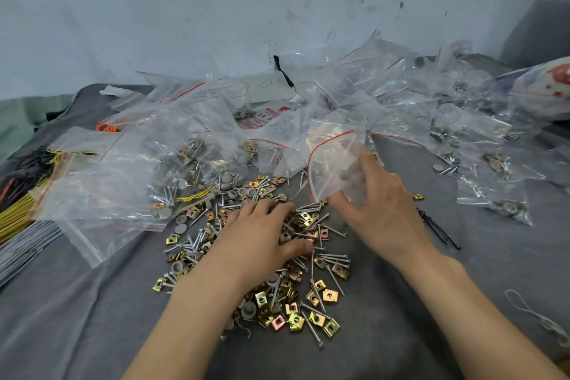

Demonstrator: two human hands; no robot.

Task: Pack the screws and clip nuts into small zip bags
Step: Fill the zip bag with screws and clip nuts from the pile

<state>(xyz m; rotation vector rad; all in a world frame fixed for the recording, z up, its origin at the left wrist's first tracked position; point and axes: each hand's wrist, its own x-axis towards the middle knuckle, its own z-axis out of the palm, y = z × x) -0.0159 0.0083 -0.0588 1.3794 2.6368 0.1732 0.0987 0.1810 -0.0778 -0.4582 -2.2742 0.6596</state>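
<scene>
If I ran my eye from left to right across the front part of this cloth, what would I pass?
Yellow wires → left hand on the loose screws and clip nuts → right hand holding a small zip bag → black ties → filled bags.

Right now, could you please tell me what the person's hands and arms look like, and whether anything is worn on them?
Both the left hand and the right hand are bare: no gloves, rings, watch or bracelets. The forearms are uncovered, with no sleeves showing. Fingernails look short and unpainted.
</scene>
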